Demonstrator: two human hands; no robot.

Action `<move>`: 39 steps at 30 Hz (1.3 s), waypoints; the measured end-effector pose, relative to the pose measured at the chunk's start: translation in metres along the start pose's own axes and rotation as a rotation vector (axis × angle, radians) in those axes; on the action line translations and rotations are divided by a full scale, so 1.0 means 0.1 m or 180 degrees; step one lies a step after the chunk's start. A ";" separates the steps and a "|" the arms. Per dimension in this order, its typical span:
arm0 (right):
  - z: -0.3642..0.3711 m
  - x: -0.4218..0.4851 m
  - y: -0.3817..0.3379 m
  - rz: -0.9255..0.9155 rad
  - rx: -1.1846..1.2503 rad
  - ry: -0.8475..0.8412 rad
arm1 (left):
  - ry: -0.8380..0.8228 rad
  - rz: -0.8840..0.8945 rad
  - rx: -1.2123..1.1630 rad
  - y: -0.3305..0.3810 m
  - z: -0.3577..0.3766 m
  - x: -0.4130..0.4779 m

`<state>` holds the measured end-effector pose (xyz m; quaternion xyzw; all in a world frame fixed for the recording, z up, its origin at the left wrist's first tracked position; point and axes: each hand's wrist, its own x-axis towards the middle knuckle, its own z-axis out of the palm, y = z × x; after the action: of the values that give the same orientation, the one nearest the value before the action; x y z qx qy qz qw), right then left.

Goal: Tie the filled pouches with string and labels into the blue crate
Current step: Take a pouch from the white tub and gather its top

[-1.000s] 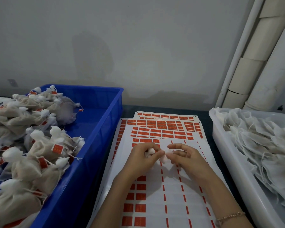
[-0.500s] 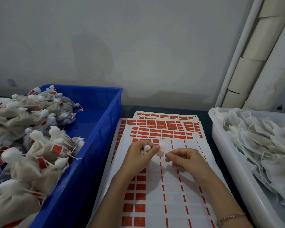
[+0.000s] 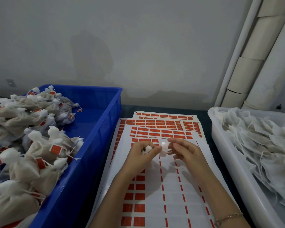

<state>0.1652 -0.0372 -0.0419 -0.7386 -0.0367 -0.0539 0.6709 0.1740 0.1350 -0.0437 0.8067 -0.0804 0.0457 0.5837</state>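
Note:
Over the label sheets (image 3: 169, 191), my left hand (image 3: 142, 155) grips a small white bunched piece (image 3: 148, 148). Its fingertips also pinch a small white label (image 3: 164, 148). My right hand (image 3: 187, 153) is just right of that label with its fingers loosely spread; whether they touch it I cannot tell. The blue crate (image 3: 95, 145) on the left holds several tied beige pouches (image 3: 39, 145) with white gathered tops and red labels. The white tub (image 3: 224, 145) on the right is full of flat untied pouches (image 3: 260, 140) with loose strings.
Sheets of red stickers (image 3: 161, 125) are stacked between the crate and the tub, the nearest one mostly peeled. A grey wall stands right behind them. White pipes (image 3: 253, 55) run up the back right corner.
My right hand, which was curled in a pinch, has opened its fingers and risen slightly. The white label now shows between the two hands. My left hand has kept its grip.

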 end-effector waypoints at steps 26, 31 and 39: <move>0.05 -0.02 0.06 -0.0696 -0.0616 0.0266 | -0.0017 -0.0247 -0.0013 0.00 0.01 0.00; 0.05 -0.04 0.05 -0.0909 -0.0749 0.0305 | 0.0116 -0.0492 -0.0179 0.00 0.03 0.01; 0.08 -0.03 0.05 -0.0979 -0.0906 0.0268 | 0.0145 -0.0856 -0.0424 0.01 0.00 0.04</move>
<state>0.1630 -0.0297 -0.0481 -0.8088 -0.1130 -0.1911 0.5446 0.1775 0.1345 -0.0420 0.7684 0.0388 -0.0201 0.6384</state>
